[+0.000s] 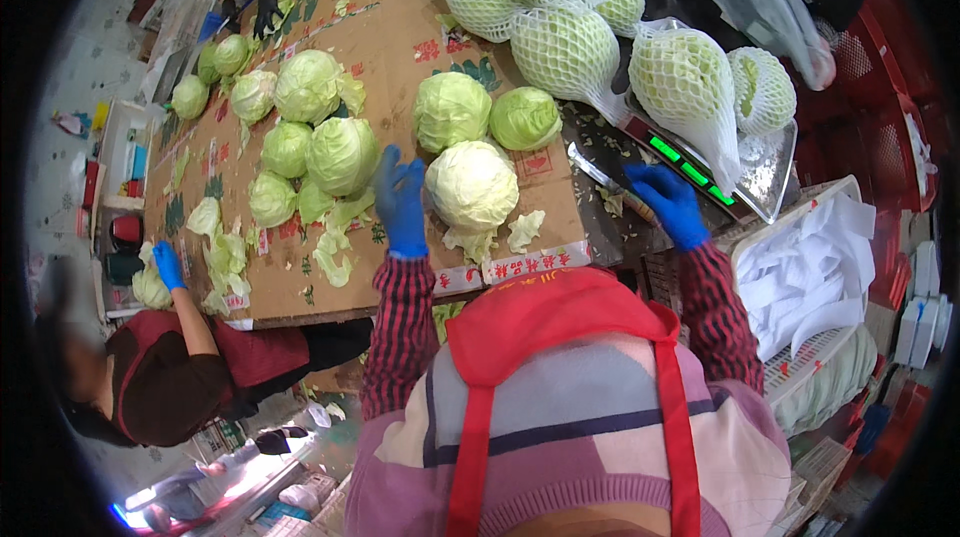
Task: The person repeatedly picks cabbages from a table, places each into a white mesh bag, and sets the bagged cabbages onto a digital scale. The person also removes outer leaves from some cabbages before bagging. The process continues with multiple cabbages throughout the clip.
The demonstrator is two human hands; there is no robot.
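My left hand (402, 203), in a blue glove, is raised over the cardboard-covered table (390, 270). It holds nothing, and its fingers are apart and slightly blurred. Just right of it sits a pale cabbage (471, 186), with two greener cabbages (452, 112) behind; another cabbage (343, 156) is to its left. My right hand (667, 203), also gloved in blue, is spread beside the lit display of a digital scale (691, 171). A knife (592, 165) lies by its fingers, handle towards me; whether they touch is unclear. A net-wrapped cabbage (684, 79) rests on the scale's metal pan.
More cabbages in white foam nets (564, 49) are heaped at the back right. Right of me stands a basket (795, 368) of white paper strips (802, 274). At left a co-worker's gloved hand (169, 265) is near a cabbage; another person's black-gloved hand (268, 14) is at the far end.
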